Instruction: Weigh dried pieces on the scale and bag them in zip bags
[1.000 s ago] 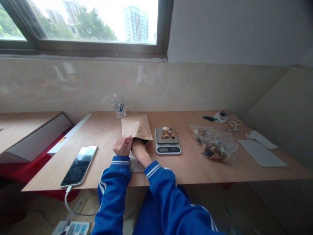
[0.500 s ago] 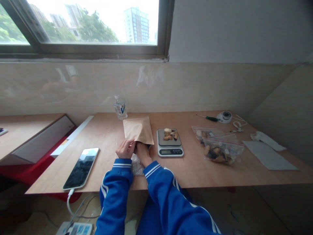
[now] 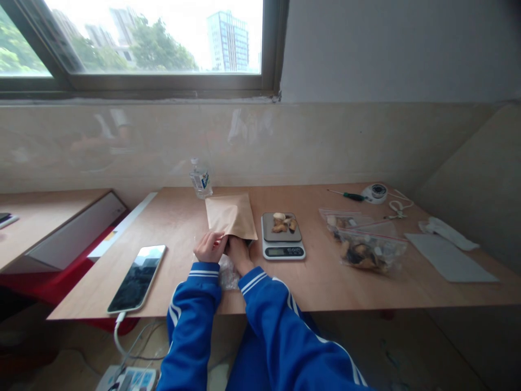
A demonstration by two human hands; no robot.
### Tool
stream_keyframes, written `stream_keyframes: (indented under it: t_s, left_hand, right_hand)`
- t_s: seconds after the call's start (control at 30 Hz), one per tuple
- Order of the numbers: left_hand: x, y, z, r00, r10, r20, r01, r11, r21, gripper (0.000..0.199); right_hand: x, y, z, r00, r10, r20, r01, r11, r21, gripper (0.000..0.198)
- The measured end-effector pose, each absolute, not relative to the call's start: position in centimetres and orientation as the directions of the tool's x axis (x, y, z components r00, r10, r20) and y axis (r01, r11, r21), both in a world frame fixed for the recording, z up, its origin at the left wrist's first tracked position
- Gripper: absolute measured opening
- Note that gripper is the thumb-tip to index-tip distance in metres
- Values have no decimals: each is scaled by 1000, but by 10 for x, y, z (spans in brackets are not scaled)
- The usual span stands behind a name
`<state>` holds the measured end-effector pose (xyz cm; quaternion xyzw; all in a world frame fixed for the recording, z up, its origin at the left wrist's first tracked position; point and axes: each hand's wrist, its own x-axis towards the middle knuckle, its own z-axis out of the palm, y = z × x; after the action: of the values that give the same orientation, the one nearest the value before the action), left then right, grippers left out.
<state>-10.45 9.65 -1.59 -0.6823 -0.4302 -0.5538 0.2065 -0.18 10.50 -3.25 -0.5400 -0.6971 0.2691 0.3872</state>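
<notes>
A brown kraft paper bag [image 3: 231, 213] lies on the table with its mouth toward me. My left hand [image 3: 210, 247] pinches the left edge of that mouth. Inside the opening is my right hand [image 3: 239, 252], its fingers hidden by the paper. Beneath my wrists lies a crumpled clear plastic bag [image 3: 228, 274]. Just right of the paper bag stands a digital kitchen scale [image 3: 284, 252], its display too small to read. Several pale brown dried pieces [image 3: 280, 226], perhaps mushrooms, rest on its plate.
To the right lie zip bags [image 3: 363, 255] of dried pieces, a white sheet [image 3: 451, 260], a screwdriver [image 3: 353, 196] and a white dome camera [image 3: 375, 193]. A phone [image 3: 137, 279] on a cable is at left. A plastic bottle [image 3: 201, 180] stands at the back.
The view has shifted very slightly. Both hands keep their places at the paper bag, and the pieces on the scale look the same.
</notes>
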Motion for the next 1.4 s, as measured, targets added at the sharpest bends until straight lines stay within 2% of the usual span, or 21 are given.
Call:
stream_keyframes:
  t_s: [0.23,0.5,0.87,1.4]
  left_hand:
    - [-105,98,-21,-8,393,919,811,-535,236,6]
    - [-104,97,-18,2,377,926,811,-543,219,6]
    - [-105,96,-18,-5,441,898,824,-507,254,13]
    - [-105,96,-18,12,418,909,819,-526,231,10]
  right_hand:
    - [1,103,-28,-200,954,225,602,301,-740,17]
    - [0,104,-31,-191,957,219,623,291,-726,18]
    - [0,107,-36,-176,962,210,638,274,-720,20]
    - [0,106,-35,-168,962,216,633,273,-724,21]
